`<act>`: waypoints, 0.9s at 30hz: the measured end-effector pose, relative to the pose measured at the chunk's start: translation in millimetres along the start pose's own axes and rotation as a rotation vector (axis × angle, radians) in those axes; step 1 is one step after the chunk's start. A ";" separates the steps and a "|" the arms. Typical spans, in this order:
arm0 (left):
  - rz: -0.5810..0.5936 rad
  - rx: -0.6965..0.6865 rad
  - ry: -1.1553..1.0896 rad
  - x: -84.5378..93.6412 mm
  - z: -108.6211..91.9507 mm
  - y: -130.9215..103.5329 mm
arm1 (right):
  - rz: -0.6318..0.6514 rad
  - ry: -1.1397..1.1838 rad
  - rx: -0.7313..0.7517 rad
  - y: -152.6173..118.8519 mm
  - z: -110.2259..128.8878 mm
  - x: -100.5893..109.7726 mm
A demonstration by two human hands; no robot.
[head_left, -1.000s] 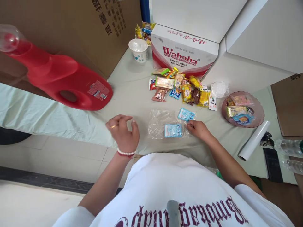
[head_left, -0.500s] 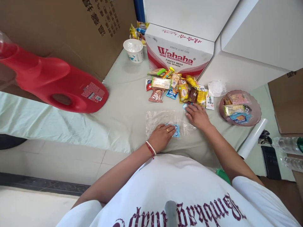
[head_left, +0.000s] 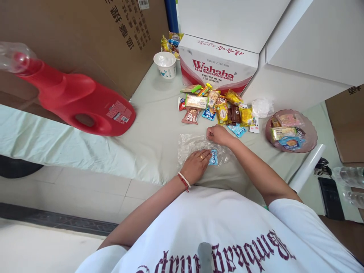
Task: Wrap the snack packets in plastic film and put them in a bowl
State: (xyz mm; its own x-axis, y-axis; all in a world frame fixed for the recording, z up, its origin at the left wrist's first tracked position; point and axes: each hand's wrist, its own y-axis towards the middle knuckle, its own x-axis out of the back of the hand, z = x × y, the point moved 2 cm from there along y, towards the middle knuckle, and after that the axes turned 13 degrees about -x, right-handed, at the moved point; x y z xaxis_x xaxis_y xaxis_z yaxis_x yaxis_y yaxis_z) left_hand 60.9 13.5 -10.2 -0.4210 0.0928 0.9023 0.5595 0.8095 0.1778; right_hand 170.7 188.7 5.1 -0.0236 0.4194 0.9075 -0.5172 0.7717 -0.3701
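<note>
A clear plastic bag (head_left: 189, 143) lies flat on the pale green cloth. My left hand (head_left: 196, 165) rests flat on it, fingers stretched, beside a small blue packet (head_left: 214, 157) that it partly covers. My right hand (head_left: 218, 135) is curled with fingertips pressed together at the bag's upper right edge; what it may pinch is hidden. Another light blue packet (head_left: 237, 130) lies just beyond my right wrist, at the front of a pile of wrapped snacks (head_left: 223, 113). At the right, a pink translucent bowl (head_left: 311, 136) holds several wrapped snacks.
Behind the pile stands a Wahaha carton (head_left: 210, 70), with a paper cup (head_left: 166, 68) at its left. A big red bottle (head_left: 85, 102) is at the left. Crumpled clear plastic (head_left: 262, 108), a white roll (head_left: 308, 168) and a black phone (head_left: 330, 199) are at the right.
My right hand has moved left from the light blue packet by the pile to the bag, and its fingers have curled closed. That packet now shows fully. My left hand stays on the bag.
</note>
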 end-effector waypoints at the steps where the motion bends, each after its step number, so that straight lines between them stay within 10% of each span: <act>1: -0.009 0.005 0.005 -0.1 -1.3 -0.3 | 0.003 0.014 0.048 0.4 -0.5 3.9; 8: 0.036 0.187 0.133 7.9 -11.3 1.1 | -0.082 0.092 0.347 -47.7 3.3 23.4; 17: -0.009 0.175 0.046 -3.3 -5.1 -12.2 | -0.179 0.185 0.505 -118.3 4.4 -43.3; 22: -0.336 0.180 -0.219 4.3 10.6 -46.8 | -0.214 0.140 0.461 -119.8 7.6 -65.6; 27: -0.845 0.822 -0.359 23.7 46.7 -68.5 | -0.166 0.174 0.494 -118.4 8.2 -63.1</act>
State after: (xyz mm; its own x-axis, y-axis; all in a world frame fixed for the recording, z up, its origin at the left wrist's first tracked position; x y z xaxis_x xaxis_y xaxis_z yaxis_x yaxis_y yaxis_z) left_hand -20.7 -12.7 -19.3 -0.6776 -0.5880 0.4416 -0.5445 0.8048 0.2362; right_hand 226.4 67.0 -6.7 0.2125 0.4162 0.8841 -0.8430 0.5356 -0.0496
